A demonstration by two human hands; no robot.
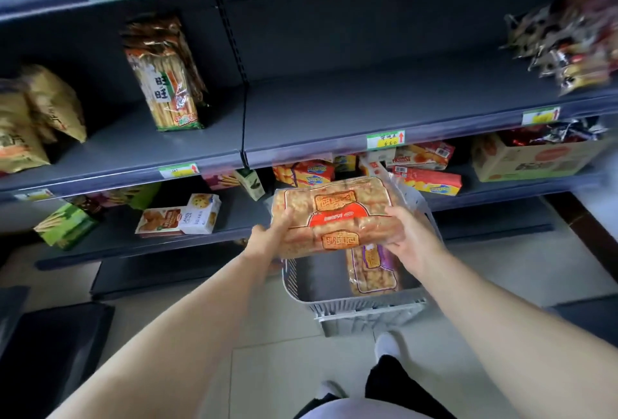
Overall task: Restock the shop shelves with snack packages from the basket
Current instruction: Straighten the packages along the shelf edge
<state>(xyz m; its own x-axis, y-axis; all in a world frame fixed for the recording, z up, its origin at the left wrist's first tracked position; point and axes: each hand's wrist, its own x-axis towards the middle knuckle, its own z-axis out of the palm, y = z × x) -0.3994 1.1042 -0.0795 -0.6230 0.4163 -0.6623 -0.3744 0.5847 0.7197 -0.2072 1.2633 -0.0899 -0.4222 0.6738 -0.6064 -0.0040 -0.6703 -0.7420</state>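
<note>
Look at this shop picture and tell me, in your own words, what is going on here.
A person is restocking. The left hand and right hand grip the two ends of an orange snack package, held above the grey basket on the floor. A second package lies in the basket. The held package is not yet on the grey shelves, which carry other snacks.

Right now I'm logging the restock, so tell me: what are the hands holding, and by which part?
Both hands hold one orange snack package. The left hand grips its left end and the right hand grips its right end.
</note>
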